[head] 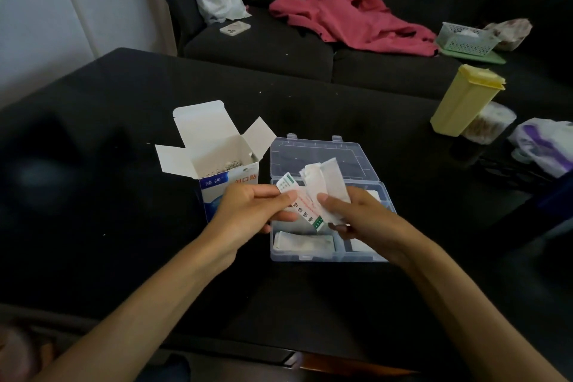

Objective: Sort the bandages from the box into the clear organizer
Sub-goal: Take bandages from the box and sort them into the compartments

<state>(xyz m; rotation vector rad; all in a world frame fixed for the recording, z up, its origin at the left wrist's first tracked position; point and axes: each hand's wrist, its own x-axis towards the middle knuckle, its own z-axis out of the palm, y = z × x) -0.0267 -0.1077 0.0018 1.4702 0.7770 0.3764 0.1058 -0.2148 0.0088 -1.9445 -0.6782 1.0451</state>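
Observation:
A white and blue bandage box stands open on the black table, flaps up, with more bandages inside. Right of it lies the clear organizer, lid open and lying back. Its front left compartment holds several white bandages. My left hand pinches a printed bandage strip above the organizer. My right hand grips a bunch of white bandages fanned upward. Both hands hover over the organizer's middle and hide part of its compartments.
A yellow lidded container and a clear jar stand at the table's right. A plastic bag lies at the far right edge. Behind the table a dark sofa holds a pink garment, a phone, a white bag and a basket.

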